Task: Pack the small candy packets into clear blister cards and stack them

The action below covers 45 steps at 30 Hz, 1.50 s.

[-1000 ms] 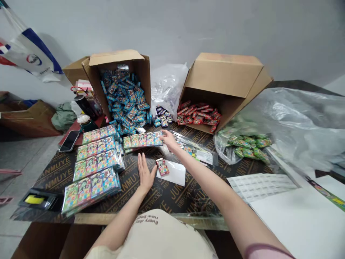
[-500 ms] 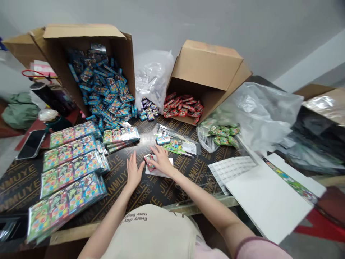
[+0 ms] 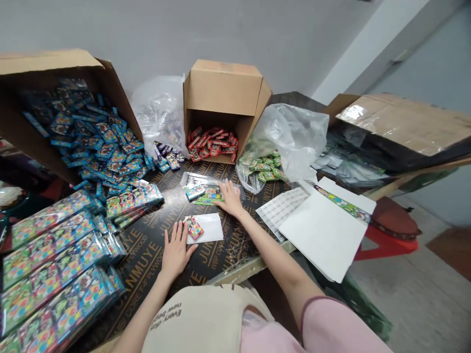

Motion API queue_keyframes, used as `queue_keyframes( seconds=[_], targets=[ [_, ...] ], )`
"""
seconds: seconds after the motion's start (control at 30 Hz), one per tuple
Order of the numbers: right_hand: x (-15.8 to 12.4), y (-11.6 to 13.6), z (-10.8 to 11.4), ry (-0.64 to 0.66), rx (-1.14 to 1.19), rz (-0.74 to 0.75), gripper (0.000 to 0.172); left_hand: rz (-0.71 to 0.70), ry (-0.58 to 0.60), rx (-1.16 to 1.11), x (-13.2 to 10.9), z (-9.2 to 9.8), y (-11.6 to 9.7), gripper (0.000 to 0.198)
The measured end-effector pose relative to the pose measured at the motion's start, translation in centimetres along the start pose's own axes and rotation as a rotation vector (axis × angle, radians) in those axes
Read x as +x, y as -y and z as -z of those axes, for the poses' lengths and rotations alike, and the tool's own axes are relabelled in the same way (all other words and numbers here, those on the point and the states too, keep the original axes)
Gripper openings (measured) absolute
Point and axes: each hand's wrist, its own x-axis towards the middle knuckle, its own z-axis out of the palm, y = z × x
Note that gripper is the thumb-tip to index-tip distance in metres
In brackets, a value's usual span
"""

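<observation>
My left hand lies flat on the dark table, fingers spread, its fingertips at the left edge of a small red candy packet. That packet rests partly on a blank white card. Farther forward, my right hand is open, fingers outstretched over the right part of a clear plastic bag with a green printed header. A small blue packet sits on the left part of this bag. Neither hand grips anything.
Filled packs are stacked on the left, by a carton of blue packets. Purple packets, a carton with red packets and green packets stand along the back. White sheets overhang the right edge.
The view has turned right. My right hand has left the red packet and moved forward and right onto the clear bag. My left hand stays near the packet.
</observation>
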Motion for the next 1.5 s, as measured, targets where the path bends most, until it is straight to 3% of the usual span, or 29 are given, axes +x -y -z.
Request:
queue_keyframes(
  seconds=[0.13, 0.27, 0.4, 0.5, 0.63, 0.7, 0.8, 0.9, 1.0, 1.1, 1.2, 1.33, 1.5],
  targets=[
    [1.5, -1.4, 0.4, 0.086, -0.195, 0.025, 0.069, 0.057, 0.017, 0.008, 0.2, 0.3, -0.6, 0.073],
    [1.2, 0.2, 0.4, 0.098, -0.281, 0.137, 0.067, 0.114, 0.075, -0.028, 0.7, 0.7, -1.0, 0.073],
    [0.8, 1.4, 1.2, 0.156, -0.262, 0.247, 0.050, 0.222, 0.205, -0.214, 1.7, 1.4, -0.8, 0.088],
    [0.3, 1.4, 2.9, 0.163, -0.262, 0.275, 0.037, 0.344, 0.189, -0.466, 2.0, 2.5, -0.7, 0.095],
    [-1.8, 2.3, 6.4, 0.117, -0.266, 0.268, 0.038, 0.396, -0.042, -0.850, 1.6, 4.9, -1.5, 0.091],
    [-4.2, 4.2, 7.9, 0.091, -0.264, 0.281, 0.039, 0.420, -0.091, -1.097, 1.4, 6.2, -2.3, 0.097],
    [-9.0, 8.3, 9.1, 0.063, -0.197, 0.372, 0.038, 0.537, -0.073, -1.534, 1.8, 7.6, -4.0, 0.104],
    [-12.9, 11.6, 9.1, 0.080, 0.106, 0.534, 0.031, 0.650, -0.077, -1.888, 2.4, 8.6, -5.3, 0.078],
    [-13.5, 12.5, 9.1, 0.087, 0.499, 0.632, 0.028, 0.695, -0.033, -2.076, 2.0, 9.7, -5.3, 0.061],
    [-11.4, 11.7, 9.4, -0.134, 0.750, 0.559, 0.032, 0.593, 0.066, -2.109, 0.6, 11.0, -4.6, 0.061],
    [-9.3, 11.1, 9.7, -0.249, 0.742, 0.547, 0.037, 0.507, 0.180, -2.047, -0.6, 11.8, -4.0, 0.061],
    [-8.1, 11.1, 10.1, -0.163, 0.675, 0.574, 0.034, 0.463, 0.225, -1.939, -1.0, 11.6, -3.5, 0.061],
    [-7.9, 10.6, 11.1, 0.084, 0.665, 0.818, 0.042, 0.274, 0.197, -1.803, -0.5, 12.1, -2.9, 0.067]
  ],
)
